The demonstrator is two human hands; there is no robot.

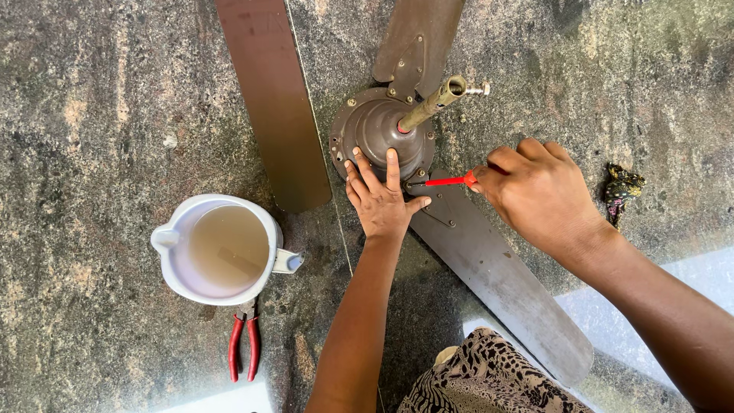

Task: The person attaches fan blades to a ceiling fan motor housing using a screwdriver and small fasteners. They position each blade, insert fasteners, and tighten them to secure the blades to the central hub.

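Hands at work on a dismantled ceiling fan on the stone floor [92, 99]: the left hand [380, 195] lies open, fingers spread flat on the brown motor housing [375, 126] to steady it, while the right hand [535, 191] is clenched around a red-shafted screwdriver [447, 181] whose tip meets the blade bracket [436, 203] just beside the left thumb. Left of that hand stand a white jug [222, 248] of cloudy water and red-handled pliers [243, 348]; a detached blade [275, 99] lies beyond.

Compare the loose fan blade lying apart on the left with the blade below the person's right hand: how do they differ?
The loose blade lies detached on the stone floor; the lower blade is bracketed to the motor hub. The loose blade looks reddish-brown, the lower blade duller grey-brown. No hand touches the loose blade; the right hand holds a red screwdriver at the lower blade's bracket, and the left hand rests on the hub. Both are long and flat.
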